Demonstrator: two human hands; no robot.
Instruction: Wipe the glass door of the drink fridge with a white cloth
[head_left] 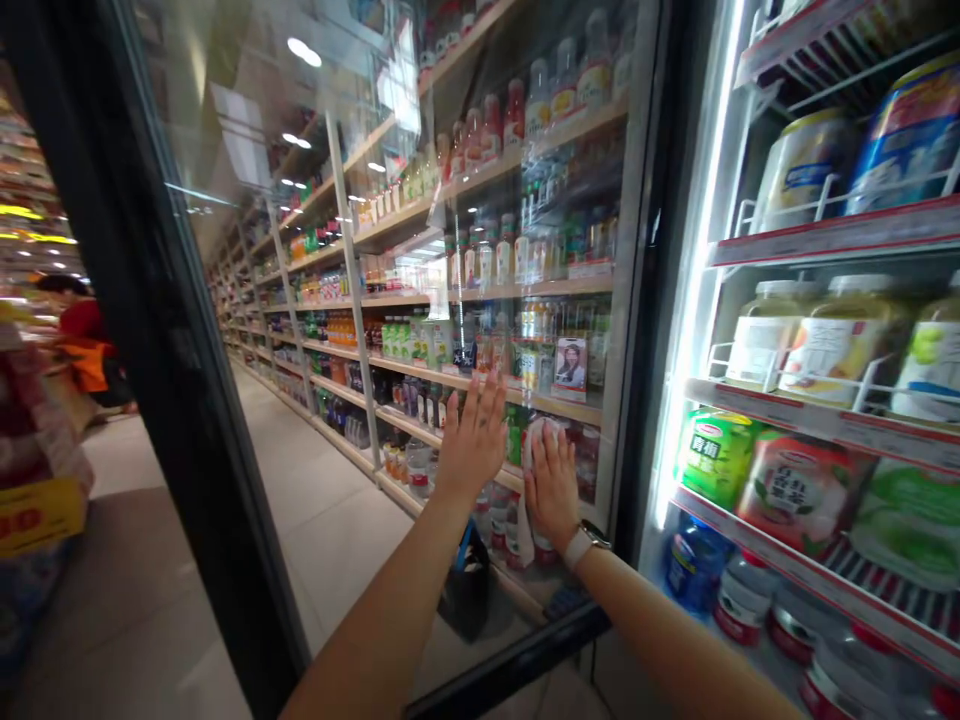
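Note:
A glass cooler door (300,490) in a black frame stands open in front of me. My left hand (474,435) lies against the glass with fingers stretched out, and it holds nothing. To its right, my right hand (553,485) presses a white cloth (529,445) onto the pane. Part of the cloth shows above the fingers, and a loose end hangs beside the palm. A watch with a light band (581,545) is on my right wrist.
At the right, the lit cooler shelves (825,235) hold bottles, cans and drink packs (716,455). Shelves of bottles show in the glass. A person in red (79,320) bends down in the aisle at the far left, behind a yellow sign (41,515).

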